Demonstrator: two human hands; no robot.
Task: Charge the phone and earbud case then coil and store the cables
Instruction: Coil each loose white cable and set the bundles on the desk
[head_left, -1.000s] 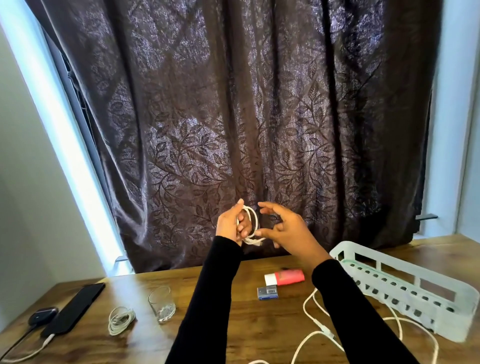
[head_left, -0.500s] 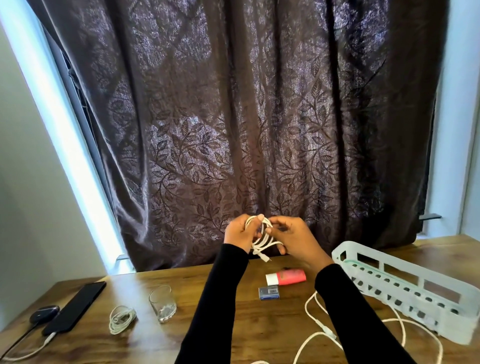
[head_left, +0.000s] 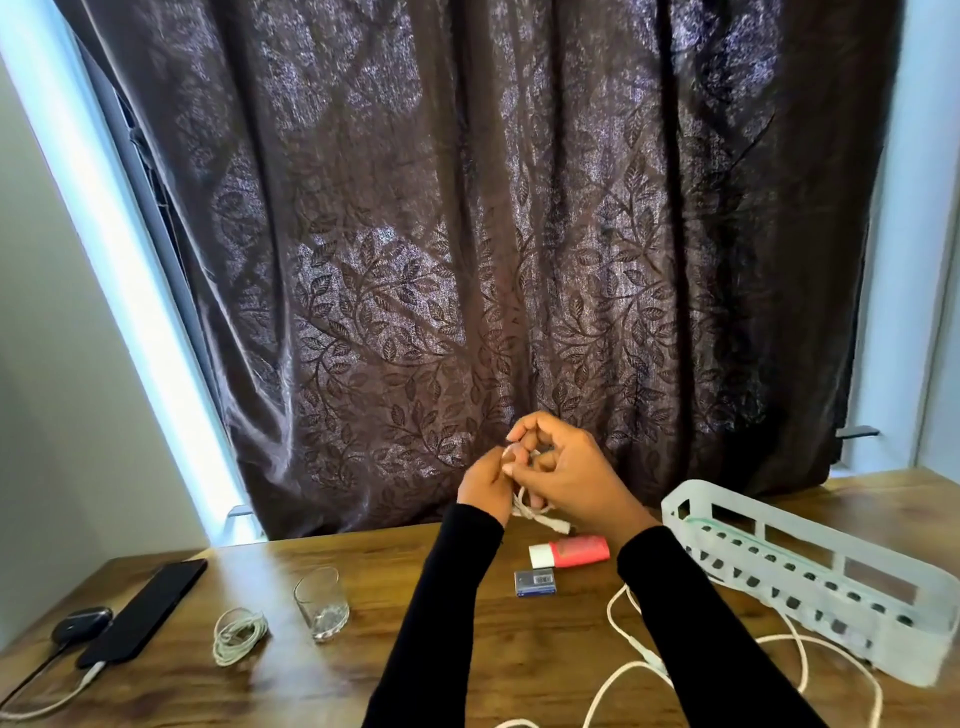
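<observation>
Dark leaf-patterned curtain (head_left: 467, 260) hangs behind the wooden table (head_left: 467, 639), with a white slotted basket (head_left: 810, 587) at right. Since half a second ago both hands have dropped slightly and closed in. The right hand (head_left: 566, 470) and left hand (head_left: 485, 483) pinch the small white cable coil (head_left: 535, 512), its plug end dangling just below them.

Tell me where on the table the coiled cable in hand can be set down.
Bare wood lies between the glass and the left sleeve, and in front of the coiled cable. Crowded: loose cable beside the basket, and the phone corner.
</observation>
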